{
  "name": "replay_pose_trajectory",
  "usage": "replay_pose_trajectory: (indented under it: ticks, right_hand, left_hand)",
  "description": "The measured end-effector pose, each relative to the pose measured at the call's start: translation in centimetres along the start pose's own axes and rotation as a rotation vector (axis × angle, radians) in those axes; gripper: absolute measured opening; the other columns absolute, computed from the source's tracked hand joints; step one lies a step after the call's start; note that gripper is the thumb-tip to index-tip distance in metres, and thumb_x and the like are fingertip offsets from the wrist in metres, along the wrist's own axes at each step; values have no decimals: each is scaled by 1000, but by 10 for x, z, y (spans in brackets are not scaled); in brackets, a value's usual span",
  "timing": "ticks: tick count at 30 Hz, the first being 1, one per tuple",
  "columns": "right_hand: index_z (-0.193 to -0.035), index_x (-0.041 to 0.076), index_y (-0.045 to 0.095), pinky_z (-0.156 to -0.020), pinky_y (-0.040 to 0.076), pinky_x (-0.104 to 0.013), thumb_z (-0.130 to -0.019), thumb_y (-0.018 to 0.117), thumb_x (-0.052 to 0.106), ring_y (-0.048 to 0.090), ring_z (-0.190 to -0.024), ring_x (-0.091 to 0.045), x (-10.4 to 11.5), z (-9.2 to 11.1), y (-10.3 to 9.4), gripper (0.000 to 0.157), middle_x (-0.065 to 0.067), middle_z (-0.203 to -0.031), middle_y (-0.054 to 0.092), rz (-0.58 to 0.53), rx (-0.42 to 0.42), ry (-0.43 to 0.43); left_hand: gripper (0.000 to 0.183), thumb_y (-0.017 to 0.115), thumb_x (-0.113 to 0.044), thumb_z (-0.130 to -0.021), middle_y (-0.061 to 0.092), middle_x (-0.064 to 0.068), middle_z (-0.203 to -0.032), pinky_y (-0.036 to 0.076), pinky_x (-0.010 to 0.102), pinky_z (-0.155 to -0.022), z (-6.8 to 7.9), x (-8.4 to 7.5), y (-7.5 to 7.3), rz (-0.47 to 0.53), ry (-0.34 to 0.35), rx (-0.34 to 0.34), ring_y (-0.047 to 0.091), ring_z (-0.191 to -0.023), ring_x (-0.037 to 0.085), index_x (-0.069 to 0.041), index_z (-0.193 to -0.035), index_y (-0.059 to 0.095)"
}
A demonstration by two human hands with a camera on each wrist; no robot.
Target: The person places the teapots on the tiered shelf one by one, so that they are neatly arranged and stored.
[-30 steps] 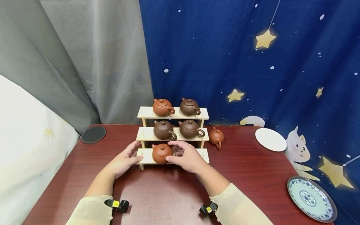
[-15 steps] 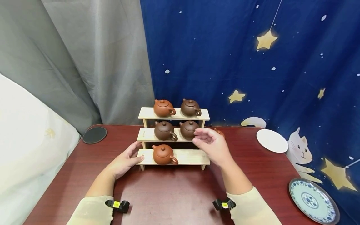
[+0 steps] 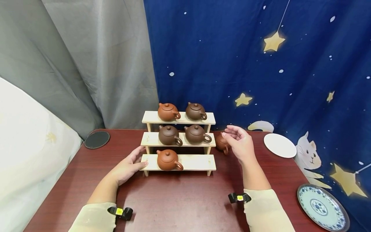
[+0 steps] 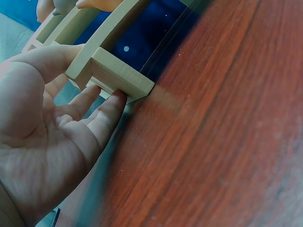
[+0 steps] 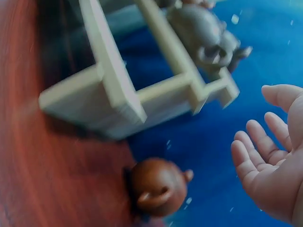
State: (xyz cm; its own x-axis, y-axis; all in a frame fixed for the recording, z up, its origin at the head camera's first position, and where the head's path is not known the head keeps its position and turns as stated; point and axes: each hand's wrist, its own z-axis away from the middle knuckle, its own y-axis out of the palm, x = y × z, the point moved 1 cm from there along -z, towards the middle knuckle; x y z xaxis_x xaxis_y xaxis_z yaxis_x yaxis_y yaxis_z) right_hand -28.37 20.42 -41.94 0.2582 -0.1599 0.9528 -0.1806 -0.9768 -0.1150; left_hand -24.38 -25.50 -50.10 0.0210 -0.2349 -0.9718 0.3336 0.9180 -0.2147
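A three-tier wooden display stand [image 3: 197, 162] holds several small clay teapots. My left hand [image 3: 127, 167] grips its lowest tier at the left end; in the left wrist view, the thumb lies over the board and fingers touch the leg [image 4: 122, 74]. One orange-brown teapot [image 3: 167, 160] sits on that tier. Above are two dark brown teapots [image 3: 168, 135] on the middle tier, then an orange-brown teapot [image 3: 167, 112] and a dark one [image 3: 195, 111] on top. My right hand [image 3: 240, 143], fingers loosely bent and holding nothing, hovers by another orange-brown teapot [image 5: 158, 187] on the table, partly hiding it.
On the red-brown table [image 3: 174, 203], a black round mat [image 3: 97, 140] lies at the back left. At the right are a white plate [image 3: 280, 145] and a blue-patterned plate [image 3: 323, 206]. Curtains [image 3: 203, 64] hang behind the stand.
My right hand has left the orange-brown teapot on the lowest tier and moved right, past the stand, to the teapot on the table. My left hand has stayed at the stand's end.
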Motion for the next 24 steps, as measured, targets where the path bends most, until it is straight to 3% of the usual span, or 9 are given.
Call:
replay_pose_trajectory:
  ticks: [2, 5, 9, 15, 24]
  right_hand:
    - [-134, 1, 69, -86, 57, -12, -96, 81, 11, 72, -104, -1, -10, -4, -4, 42, -23, -133, 71, 27, -10, 43]
    - [-141, 2, 65, -89, 53, -8, -96, 82, 16, 71, -123, -17, -26, -9, -9, 50, -23, -145, 65, 77, -12, 120]
    - [-149, 4, 58, -102, 52, -18, -96, 83, 22, 61, -142, -35, -45, -13, -14, 61, -18, -153, 61, 166, 6, 205]
    - [-157, 2, 48, -122, 43, -50, -96, 83, 23, 55, -147, -40, -66, -15, -17, 73, -22, -162, 51, 190, 62, 277]
    - [-167, 7, 31, -127, 38, -53, -97, 80, 19, 43, -156, -40, -85, -14, -15, 86, -22, -171, 36, 183, 153, 340]
  left_hand:
    - [95, 72, -23, -104, 11, 23, -180, 43, 6, -99, 0, 0, 0, 4, -4, -2, 14, -166, 47, -6, -172, 9]
    - [95, 72, -22, -104, 11, 23, -180, 43, 7, -99, 1, 0, 0, 10, -6, -1, 14, -166, 47, -7, -172, 9]
    - [95, 72, -22, -103, 11, 23, -180, 43, 7, -99, 1, 0, 1, 11, -8, -4, 14, -166, 47, -6, -172, 9]
    - [94, 72, -21, -104, 11, 23, -179, 44, 7, -99, 1, 0, 1, 24, -4, 3, 14, -166, 47, -7, -172, 8]
    - [94, 72, -21, -104, 12, 23, -179, 46, 9, -99, -1, 2, 0, 22, 2, 3, 17, -165, 47, -8, -172, 9]
